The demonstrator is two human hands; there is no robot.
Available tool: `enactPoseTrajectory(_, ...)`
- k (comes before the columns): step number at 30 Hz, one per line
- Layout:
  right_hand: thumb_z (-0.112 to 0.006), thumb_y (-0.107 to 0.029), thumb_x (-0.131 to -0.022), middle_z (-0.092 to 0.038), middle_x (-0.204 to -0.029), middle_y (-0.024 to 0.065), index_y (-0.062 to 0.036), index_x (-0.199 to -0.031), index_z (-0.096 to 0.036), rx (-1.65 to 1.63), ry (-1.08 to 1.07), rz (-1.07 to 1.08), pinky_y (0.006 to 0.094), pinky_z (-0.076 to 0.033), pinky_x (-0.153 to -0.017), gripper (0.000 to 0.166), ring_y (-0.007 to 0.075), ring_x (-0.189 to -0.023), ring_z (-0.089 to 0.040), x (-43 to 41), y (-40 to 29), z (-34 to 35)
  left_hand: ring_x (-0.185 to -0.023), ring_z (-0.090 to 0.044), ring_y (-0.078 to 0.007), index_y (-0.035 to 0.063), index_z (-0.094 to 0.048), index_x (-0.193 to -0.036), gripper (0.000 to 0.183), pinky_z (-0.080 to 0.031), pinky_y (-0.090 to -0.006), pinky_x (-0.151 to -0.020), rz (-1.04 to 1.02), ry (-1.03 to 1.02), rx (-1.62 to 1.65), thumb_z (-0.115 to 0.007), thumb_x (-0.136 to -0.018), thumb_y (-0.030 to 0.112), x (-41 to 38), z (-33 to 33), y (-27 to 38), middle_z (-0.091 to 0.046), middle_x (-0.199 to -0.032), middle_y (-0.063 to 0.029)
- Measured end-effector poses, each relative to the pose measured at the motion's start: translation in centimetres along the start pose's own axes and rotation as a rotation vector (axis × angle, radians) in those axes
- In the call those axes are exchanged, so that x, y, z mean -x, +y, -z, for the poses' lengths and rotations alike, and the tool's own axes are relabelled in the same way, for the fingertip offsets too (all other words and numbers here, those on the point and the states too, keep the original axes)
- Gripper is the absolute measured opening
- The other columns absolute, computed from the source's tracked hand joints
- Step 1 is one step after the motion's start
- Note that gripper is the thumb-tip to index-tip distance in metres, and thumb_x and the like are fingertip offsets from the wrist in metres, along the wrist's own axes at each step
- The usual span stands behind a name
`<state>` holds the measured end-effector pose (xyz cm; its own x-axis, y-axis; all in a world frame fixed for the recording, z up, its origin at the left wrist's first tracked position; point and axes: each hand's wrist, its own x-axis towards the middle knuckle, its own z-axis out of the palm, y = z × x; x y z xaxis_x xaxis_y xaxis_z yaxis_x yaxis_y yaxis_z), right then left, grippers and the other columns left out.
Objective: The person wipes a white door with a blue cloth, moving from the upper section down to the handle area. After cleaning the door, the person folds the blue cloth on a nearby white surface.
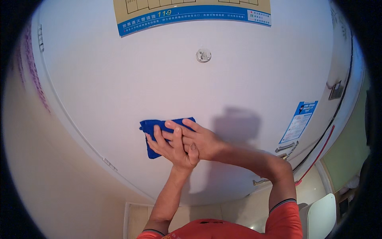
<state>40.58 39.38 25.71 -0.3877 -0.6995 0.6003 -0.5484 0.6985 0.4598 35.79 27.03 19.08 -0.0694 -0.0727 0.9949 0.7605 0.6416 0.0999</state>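
Note:
A folded blue cloth point(148, 126) lies flat against a white door point(119, 77) in front of me. Both hands press it to the door's surface. My left hand point(171, 153) comes from below, fingers spread, partly overlapping the other hand. From the right, my right hand point(206, 139) reaches across with its fingers laid over the cloth. The hands hide much of the cloth's middle and lower right. Above them, a round door viewer point(203, 55) is set in the door.
A printed sign point(194, 18) hangs at the top of the door. To the right are a blue-and-white notice point(298, 122), a door chain point(292, 151) and a red pole point(317, 155). Hinges point(109, 164) line the left edge. A white chair back point(322, 218) stands lower right.

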Motion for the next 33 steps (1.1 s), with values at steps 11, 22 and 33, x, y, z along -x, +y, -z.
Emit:
enactPoseTrajectory(11,-0.051,-0.029,-0.096,-0.032,-0.167,-0.0007,-0.0157,-0.156,-0.041,0.069,-0.034,0.005,0.0459,-0.015,-0.126,0.062,0.0239,-0.155,-0.023,-3.9,3.0,4.2,-0.145,-0.033,-0.0434,0.0093,-0.053,-0.145,0.060,-0.015,-0.0651,-0.118,-0.048,0.061,0.006,-0.040,-0.102,0.049,-7.0,-0.4,0.4,-0.037,-0.154,-0.0281)
enactPoseTrajectory(22,-0.057,-0.026,-0.094,-0.040,-0.160,0.0004,-0.0149,-0.144,-0.056,0.124,0.081,0.089,0.0494,-0.022,-0.124,0.051,0.0277,-0.152,-0.029,-8.7,5.5,7.0,-0.143,-0.035,-0.0419,0.0101,-0.055,-0.147,0.056,-0.018,-0.0570,-0.119,-0.076,0.137,-0.003,-0.045,-0.101,0.041,-12.8,-0.4,-0.1,-0.039,-0.154,-0.0235)
enactPoseTrajectory(33,-0.055,-0.026,-0.096,-0.045,-0.158,0.0023,-0.0122,-0.143,-0.058,0.096,0.222,0.023,0.0500,-0.016,-0.126,0.049,0.0294,-0.152,-0.029,-10.9,6.8,8.8,-0.144,-0.037,-0.0389,0.0162,-0.059,-0.145,0.053,-0.019,-0.0583,-0.119,-0.215,0.141,0.021,-0.053,-0.098,0.040,-18.1,-0.4,-1.0,-0.044,-0.153,-0.0199)
